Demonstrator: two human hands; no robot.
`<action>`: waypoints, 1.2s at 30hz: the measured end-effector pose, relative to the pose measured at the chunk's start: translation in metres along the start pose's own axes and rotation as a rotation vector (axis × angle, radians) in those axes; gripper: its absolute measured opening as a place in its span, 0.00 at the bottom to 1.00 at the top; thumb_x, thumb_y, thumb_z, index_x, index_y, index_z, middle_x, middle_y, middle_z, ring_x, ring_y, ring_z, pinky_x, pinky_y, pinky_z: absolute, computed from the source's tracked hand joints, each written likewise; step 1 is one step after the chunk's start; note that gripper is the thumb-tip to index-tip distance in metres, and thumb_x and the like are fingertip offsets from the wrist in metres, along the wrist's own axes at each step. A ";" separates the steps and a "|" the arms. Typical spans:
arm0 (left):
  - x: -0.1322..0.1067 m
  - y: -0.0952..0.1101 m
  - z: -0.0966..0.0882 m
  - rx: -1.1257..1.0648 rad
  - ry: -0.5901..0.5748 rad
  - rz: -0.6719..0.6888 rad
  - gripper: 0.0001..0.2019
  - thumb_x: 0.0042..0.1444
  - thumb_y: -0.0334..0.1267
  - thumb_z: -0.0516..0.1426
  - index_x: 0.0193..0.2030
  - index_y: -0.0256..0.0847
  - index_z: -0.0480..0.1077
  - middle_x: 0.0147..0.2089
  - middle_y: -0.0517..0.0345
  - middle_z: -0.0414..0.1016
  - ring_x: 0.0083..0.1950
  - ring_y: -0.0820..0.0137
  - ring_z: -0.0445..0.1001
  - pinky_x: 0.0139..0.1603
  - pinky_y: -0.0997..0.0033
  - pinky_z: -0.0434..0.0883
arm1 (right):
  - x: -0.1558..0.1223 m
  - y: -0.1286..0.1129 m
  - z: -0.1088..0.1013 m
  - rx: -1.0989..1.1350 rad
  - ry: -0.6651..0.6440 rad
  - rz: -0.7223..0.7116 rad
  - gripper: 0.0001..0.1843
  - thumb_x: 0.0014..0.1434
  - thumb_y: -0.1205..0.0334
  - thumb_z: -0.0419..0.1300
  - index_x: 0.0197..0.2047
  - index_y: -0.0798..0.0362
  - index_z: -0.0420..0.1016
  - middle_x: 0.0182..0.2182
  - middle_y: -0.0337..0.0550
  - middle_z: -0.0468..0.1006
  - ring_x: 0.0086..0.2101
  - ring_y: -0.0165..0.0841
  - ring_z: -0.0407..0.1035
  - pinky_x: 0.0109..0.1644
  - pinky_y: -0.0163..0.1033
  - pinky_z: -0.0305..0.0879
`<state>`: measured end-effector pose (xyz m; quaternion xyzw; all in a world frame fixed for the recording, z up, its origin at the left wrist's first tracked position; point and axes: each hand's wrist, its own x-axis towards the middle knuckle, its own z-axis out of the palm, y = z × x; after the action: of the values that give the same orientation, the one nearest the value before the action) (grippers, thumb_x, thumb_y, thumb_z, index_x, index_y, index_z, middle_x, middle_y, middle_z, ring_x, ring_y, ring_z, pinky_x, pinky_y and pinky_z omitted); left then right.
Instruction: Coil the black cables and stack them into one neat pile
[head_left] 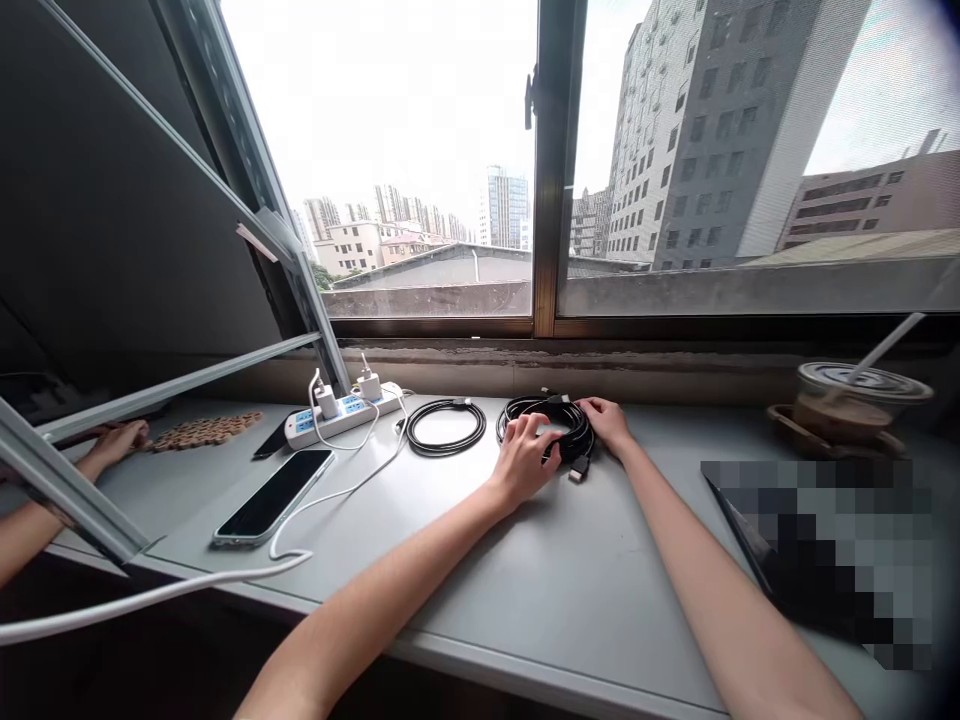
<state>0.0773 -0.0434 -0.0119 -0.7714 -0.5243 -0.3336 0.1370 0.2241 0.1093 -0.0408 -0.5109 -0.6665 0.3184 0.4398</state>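
A coiled black cable (559,412) with a plug end (577,472) lies on the grey windowsill desk (525,570) below the window. My left hand (521,455) rests on the coil's near left side, fingers curled over it. On the coil's right side sits my right hand (609,422), fingers closed on the loops. A second, thinner black cable coil (445,427) lies just to the left, untouched.
A white and blue power strip (341,412) with two chargers stands at the back left. A phone (274,496) lies face up on a white charging cable (330,495). An iced drink cup with a straw (855,400) stands at the right. Another person's hand (112,442) rests far left by a wooden trivet (206,430).
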 end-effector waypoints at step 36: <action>0.002 -0.015 0.004 -0.035 -0.157 0.141 0.17 0.62 0.38 0.49 0.57 0.45 0.66 0.54 0.51 0.71 0.57 0.61 0.67 0.55 0.57 0.64 | 0.000 -0.001 0.003 -0.002 0.051 0.013 0.15 0.61 0.56 0.54 0.47 0.57 0.69 0.43 0.45 0.72 0.40 0.32 0.69 0.43 0.43 0.69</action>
<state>0.0656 -0.0337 -0.0155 -0.8324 -0.4718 -0.2710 0.1050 0.2208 0.1094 -0.0409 -0.5237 -0.6518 0.3076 0.4542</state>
